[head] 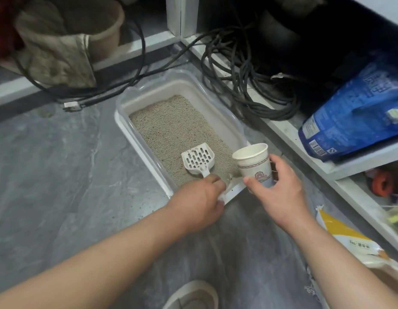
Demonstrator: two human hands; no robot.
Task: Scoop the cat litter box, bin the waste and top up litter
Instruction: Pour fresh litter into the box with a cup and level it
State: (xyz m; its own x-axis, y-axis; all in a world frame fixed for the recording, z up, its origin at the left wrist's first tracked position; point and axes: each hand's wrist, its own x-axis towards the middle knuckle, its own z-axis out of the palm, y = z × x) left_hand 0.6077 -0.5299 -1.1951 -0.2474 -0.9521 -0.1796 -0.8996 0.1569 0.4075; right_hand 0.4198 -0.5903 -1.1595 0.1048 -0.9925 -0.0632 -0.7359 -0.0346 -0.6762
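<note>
Litter box (220, 112): white rectangular tray on grey marbled floor (59, 163), long axis running away from the camera and slightly right. Filled with beige granular litter (171, 123), surface roughly level. A few grains scattered on the floor off the near-left corner.

Left hand (198, 199): fingers curled round the handle of the white slotted scoop (198, 158), hand over the near rim of the box. Scoop head rests on the litter at the near end, slots facing up; a little litter clings to its far edge.

Right hand (280, 186): thumb and fingers wrapped round the lower part of a paper cup (253, 161), held at the near-right corner of the box, mouth tilted toward the scoop. Cup interior looks pale; contents cannot be made out.

Surroundings: black cables (238, 70) coiled behind and right of the box. Blue bag (358, 117) on a white shelf at right. Yellow-and-white bag (349, 239) on the floor by the right forearm. Beige bucket (82, 25) at upper left.
</note>
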